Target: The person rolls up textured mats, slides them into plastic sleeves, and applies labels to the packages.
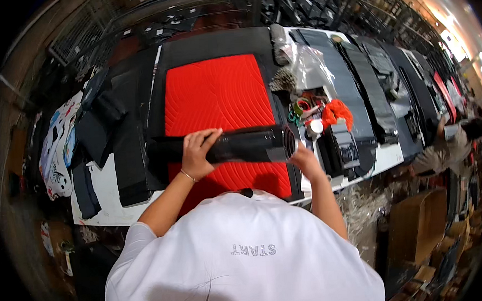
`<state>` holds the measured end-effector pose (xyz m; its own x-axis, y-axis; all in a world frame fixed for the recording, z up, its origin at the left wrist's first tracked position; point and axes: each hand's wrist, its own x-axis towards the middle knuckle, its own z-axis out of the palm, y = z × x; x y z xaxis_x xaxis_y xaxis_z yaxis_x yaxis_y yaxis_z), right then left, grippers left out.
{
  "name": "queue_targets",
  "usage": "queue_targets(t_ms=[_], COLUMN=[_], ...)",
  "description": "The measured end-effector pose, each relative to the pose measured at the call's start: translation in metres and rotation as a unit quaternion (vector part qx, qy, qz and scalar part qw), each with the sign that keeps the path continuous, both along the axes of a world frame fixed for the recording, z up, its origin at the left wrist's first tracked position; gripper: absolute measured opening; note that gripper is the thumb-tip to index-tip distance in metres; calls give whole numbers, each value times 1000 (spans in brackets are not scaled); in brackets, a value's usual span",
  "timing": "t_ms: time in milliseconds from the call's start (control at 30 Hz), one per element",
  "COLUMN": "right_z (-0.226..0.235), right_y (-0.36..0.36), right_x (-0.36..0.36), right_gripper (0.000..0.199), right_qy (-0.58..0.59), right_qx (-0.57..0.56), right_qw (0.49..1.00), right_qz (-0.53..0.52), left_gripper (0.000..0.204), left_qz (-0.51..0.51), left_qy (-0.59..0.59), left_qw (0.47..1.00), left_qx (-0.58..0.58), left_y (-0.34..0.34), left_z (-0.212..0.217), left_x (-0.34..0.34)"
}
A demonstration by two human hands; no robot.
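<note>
Beside the black roll [246, 146] (held endwise) lie tape rolls [302, 106] and orange scraps [338, 113].

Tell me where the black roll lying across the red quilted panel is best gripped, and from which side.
The black roll lies crosswise over the red quilted panel, long and thin, so it would likely sag if held at one spot. Best gripped near both ends, coming from the near side with fingers curled over the top, much as the left hand wraps the body and the right hand meets the open end.
</note>
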<state>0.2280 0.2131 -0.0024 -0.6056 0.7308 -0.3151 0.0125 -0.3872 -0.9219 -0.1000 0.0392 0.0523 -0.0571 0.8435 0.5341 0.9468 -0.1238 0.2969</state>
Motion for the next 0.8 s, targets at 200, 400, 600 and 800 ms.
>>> queue_targets(t_ms=[200,400,600,800], right_z=[95,101,17,90], right_y=[-5,-111,-49,-52], right_x=[-19,36,52,-4], right_gripper=[49,18,33,47], right_qy=[91,-145,1,-133], right_qx=[61,526,-48,91], right_qw=[993,836,999,986], right_qz=[52,59,14,36], left_gripper=[85,84,80,87], left_qz=[-38,72,-41,-107], left_qy=[-18,-33,-46,10], left_qw=[997,997,998,988], left_qx=[-62,20,-13,-112], left_y=[-25,-1,-39,-42], left_z=[-38,-8,-15,-34], left_x=[44,26,60,69])
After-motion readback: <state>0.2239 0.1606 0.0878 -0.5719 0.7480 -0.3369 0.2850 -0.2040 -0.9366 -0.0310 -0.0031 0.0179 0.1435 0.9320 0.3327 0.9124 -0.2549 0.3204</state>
